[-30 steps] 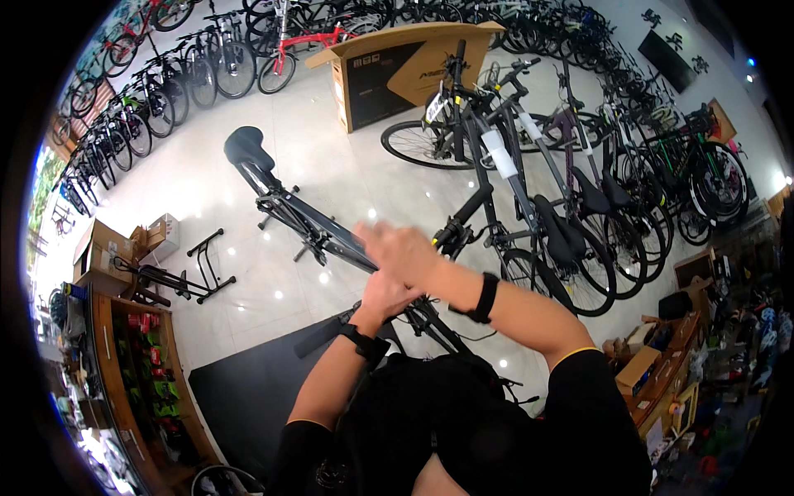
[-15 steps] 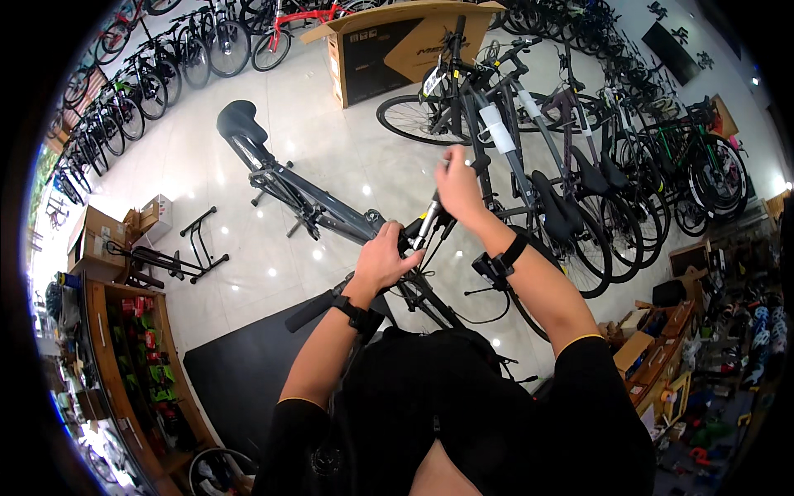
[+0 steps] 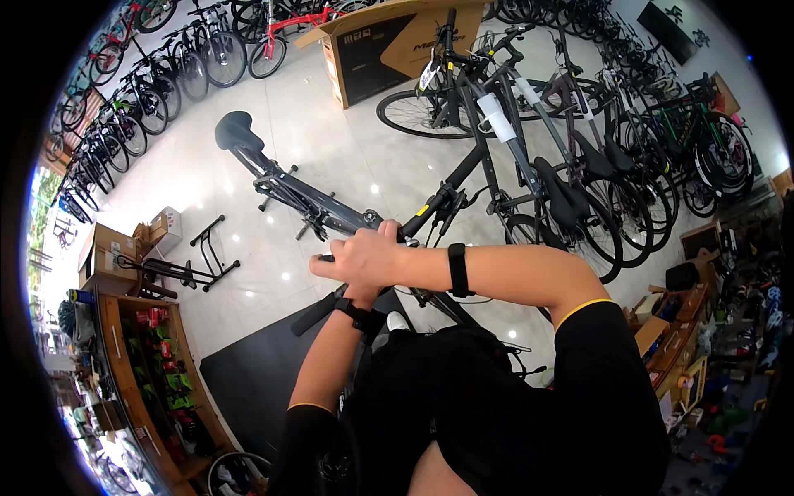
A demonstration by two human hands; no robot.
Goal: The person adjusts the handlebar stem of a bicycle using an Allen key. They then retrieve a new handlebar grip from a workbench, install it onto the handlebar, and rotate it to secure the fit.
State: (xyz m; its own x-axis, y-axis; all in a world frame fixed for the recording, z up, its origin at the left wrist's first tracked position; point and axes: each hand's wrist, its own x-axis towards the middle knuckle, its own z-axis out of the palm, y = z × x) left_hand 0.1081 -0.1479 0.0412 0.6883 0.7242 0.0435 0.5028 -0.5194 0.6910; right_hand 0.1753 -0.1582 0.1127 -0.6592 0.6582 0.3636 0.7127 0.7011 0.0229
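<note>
My right hand (image 3: 368, 255) is closed round the handle of a long wrench, whose dark end (image 3: 327, 258) pokes out past the fist. That forearm crosses over my left hand (image 3: 362, 293), which stays at the bike's handlebar stem, curled about the wrench's head; most of its fingers are hidden, with only tips showing beyond the right fist. The grey bicycle frame (image 3: 335, 213) slants away to its saddle (image 3: 238, 131) at upper left. A black handlebar grip (image 3: 316, 312) sticks out below my left wrist, and a black tube with a yellow label (image 3: 423, 212) lies right of my hands.
A row of parked bikes (image 3: 529, 178) stands close on the right, with a large bike carton (image 3: 389, 54) behind. At left are a black stand (image 3: 211, 256), cardboard boxes (image 3: 112, 256) and a wooden cabinet (image 3: 124, 355). A dark mat (image 3: 256, 360) lies underfoot.
My right hand has swung the wrench handle from the upper right across to the left, over my left hand. The left hand has stayed at the stem.
</note>
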